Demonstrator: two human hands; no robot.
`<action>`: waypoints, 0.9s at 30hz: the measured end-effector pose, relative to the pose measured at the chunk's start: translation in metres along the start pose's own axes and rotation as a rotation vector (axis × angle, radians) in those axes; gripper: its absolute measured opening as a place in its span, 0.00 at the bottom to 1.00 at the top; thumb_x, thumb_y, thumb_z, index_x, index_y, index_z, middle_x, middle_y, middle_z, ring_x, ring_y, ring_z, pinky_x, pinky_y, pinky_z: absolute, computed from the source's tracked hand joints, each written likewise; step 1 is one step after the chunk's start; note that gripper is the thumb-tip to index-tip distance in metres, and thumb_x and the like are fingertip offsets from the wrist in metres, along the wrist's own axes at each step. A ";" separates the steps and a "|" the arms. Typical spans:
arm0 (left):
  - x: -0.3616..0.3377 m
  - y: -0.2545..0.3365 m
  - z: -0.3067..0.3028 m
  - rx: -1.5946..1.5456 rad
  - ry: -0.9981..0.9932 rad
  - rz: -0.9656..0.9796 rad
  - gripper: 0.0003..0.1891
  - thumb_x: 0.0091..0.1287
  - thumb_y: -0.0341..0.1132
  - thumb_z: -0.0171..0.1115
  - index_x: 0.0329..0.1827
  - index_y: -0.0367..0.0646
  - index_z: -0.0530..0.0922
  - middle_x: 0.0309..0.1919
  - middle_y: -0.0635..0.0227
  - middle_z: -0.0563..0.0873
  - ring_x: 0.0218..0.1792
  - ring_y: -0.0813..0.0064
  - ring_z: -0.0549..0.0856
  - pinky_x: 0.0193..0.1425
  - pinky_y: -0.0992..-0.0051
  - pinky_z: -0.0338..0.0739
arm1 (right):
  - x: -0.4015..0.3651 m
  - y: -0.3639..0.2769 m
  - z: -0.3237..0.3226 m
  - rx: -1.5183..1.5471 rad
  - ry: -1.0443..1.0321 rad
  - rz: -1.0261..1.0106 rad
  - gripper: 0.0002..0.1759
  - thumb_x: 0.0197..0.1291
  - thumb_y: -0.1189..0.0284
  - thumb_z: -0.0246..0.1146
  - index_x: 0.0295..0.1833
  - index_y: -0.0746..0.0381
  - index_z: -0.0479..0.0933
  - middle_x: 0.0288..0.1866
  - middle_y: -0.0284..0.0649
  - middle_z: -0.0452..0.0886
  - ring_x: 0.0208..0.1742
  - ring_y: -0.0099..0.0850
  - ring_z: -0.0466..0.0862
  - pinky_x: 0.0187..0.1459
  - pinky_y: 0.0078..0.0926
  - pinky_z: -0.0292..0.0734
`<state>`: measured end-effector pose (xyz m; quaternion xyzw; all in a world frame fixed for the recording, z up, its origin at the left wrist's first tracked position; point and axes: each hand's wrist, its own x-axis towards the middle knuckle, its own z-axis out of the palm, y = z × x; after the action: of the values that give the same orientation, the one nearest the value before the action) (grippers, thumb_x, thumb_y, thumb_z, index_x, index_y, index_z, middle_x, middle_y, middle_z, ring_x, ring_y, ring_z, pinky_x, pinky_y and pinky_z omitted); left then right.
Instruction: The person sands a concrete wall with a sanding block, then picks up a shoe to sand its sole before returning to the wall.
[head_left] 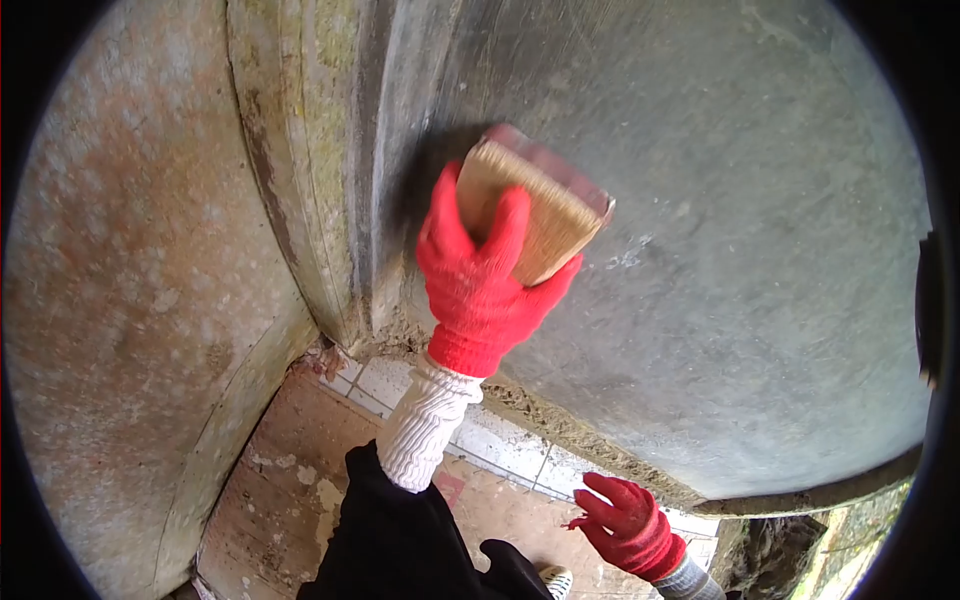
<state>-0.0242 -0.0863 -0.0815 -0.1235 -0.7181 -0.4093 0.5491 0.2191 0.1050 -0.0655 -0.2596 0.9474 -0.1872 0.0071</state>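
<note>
My left hand, in a red knitted glove with a white ribbed cuff, grips a wooden block. The block is tan, with a dark reddish layer along its far side, and is held tilted against the smooth grey wall; its contact face is hidden. Lower right, my right hand wears a red glove too, with a grey cuff. Its fingers are apart and hold nothing, near the wall's foot.
A worn, stained panel rises on the left, beside a weathered vertical post. White tiles and a crumbly mortar strip run along the wall's base. The reddish, patchy floor lies below, where part of a shoe shows.
</note>
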 end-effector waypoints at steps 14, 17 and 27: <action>-0.030 -0.007 0.007 0.030 0.018 0.056 0.42 0.54 0.46 0.74 0.70 0.51 0.60 0.65 0.47 0.64 0.57 0.46 0.74 0.54 0.54 0.75 | -0.017 0.008 -0.001 -0.014 0.061 0.049 0.22 0.45 0.77 0.71 0.50 0.65 0.79 0.52 0.50 0.80 0.41 0.45 0.84 0.38 0.37 0.81; -0.103 -0.028 0.019 -0.600 -0.004 -0.552 0.45 0.53 0.45 0.75 0.71 0.53 0.57 0.66 0.43 0.62 0.59 0.43 0.72 0.56 0.50 0.73 | -0.017 0.004 0.002 0.034 0.056 0.077 0.22 0.46 0.77 0.71 0.50 0.65 0.79 0.51 0.50 0.80 0.41 0.45 0.84 0.39 0.37 0.81; -0.050 -0.008 0.011 -0.052 0.030 0.077 0.54 0.47 0.43 0.79 0.75 0.63 0.51 0.67 0.42 0.58 0.60 0.38 0.71 0.56 0.48 0.72 | -0.013 0.007 -0.001 0.061 0.024 0.085 0.20 0.47 0.77 0.71 0.48 0.65 0.79 0.50 0.51 0.81 0.42 0.46 0.84 0.40 0.38 0.81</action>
<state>-0.0188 -0.0696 -0.1308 -0.1591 -0.6936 -0.4080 0.5720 0.2265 0.1173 -0.0679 -0.2165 0.9514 -0.2186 0.0113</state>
